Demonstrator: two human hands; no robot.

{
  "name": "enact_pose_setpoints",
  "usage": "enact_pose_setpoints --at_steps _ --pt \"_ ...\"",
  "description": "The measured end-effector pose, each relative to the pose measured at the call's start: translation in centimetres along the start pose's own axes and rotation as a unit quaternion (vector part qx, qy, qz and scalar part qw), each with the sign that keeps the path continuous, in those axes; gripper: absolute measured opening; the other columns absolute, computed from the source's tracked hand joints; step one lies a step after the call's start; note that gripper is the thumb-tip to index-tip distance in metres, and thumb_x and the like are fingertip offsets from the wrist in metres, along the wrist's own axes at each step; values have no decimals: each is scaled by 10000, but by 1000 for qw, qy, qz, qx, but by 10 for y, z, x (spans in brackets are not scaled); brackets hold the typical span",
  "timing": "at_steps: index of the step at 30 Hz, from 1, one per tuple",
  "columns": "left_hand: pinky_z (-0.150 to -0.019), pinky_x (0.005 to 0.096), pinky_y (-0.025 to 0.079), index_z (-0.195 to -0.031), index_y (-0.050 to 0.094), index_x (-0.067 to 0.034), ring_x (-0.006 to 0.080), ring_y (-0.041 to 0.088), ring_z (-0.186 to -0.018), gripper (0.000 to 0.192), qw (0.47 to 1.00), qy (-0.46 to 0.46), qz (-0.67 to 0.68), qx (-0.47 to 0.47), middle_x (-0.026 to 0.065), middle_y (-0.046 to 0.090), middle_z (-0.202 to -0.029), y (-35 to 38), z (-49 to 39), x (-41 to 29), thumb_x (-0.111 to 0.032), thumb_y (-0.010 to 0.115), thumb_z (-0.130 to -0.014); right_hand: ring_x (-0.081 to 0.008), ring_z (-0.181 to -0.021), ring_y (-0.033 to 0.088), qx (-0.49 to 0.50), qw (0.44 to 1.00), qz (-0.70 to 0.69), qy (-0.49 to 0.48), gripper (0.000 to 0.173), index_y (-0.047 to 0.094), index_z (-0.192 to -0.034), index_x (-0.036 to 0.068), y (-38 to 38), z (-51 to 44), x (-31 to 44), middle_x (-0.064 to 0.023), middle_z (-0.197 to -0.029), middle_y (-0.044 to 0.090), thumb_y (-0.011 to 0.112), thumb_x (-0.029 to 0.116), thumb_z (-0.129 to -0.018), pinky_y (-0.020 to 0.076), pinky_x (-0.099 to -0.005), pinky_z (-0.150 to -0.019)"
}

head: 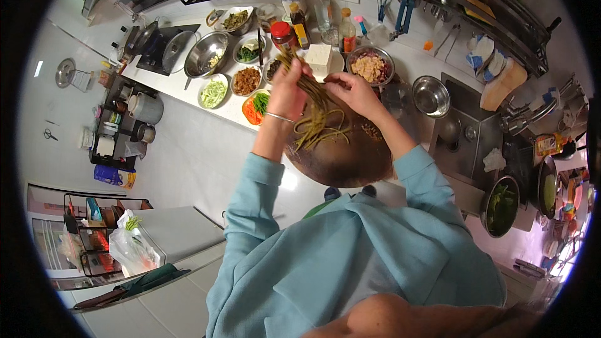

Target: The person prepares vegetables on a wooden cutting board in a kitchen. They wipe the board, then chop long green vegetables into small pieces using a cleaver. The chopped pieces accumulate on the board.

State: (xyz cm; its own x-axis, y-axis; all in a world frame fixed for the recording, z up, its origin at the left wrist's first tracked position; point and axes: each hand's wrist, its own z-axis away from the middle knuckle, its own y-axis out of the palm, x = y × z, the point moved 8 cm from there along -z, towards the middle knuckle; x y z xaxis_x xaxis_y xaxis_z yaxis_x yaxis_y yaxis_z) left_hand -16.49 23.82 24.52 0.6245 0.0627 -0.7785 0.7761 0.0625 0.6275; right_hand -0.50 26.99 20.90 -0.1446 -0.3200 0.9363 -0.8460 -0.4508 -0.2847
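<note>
My left hand (287, 91) grips a bundle of long olive-green pickled beans (312, 91) above a round wooden cutting board (342, 164). Their lower ends droop in loops over the board. My right hand (353, 93) is beside the bundle, thumb and fingertips close together; whether they pinch a strand is not clear. Small chopped bits (372, 132) lie at the board's right side. Behind my hands a white block of tofu (319, 60) sits on a plate, with a steel bowl of pale and reddish chopped food (372, 66) to its right.
Left on the counter stand a plate of sliced greens (212, 91), a bowl of brown minced food (246, 80), a dish of carrot strips (252, 111) and a steel pan (206, 54). A red-lidded jar (283, 34) and bottles stand behind. An empty steel bowl (431, 96) is by the sink (462, 145).
</note>
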Motion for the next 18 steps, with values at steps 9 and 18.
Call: enact_pose_setpoints --at_steps 9,18 --pt "-869 356 465 -1102 549 -41 176 522 -874 166 976 159 -100 111 30 550 -946 88 25 -175 -205 526 -1087 -318 -861 712 82 981 172 37 184 739 -975 57 34 31 -118 -147 -898 736 697 184 -849 546 -423 -762" --pt "-853 349 466 -1130 576 -6 157 533 -864 153 968 162 -173 82 36 569 -923 80 24 -162 -64 602 -991 -374 -949 685 107 929 346 82 101 695 -898 59 68 56 -128 -186 -925 704 641 131 -854 541 -492 -803"
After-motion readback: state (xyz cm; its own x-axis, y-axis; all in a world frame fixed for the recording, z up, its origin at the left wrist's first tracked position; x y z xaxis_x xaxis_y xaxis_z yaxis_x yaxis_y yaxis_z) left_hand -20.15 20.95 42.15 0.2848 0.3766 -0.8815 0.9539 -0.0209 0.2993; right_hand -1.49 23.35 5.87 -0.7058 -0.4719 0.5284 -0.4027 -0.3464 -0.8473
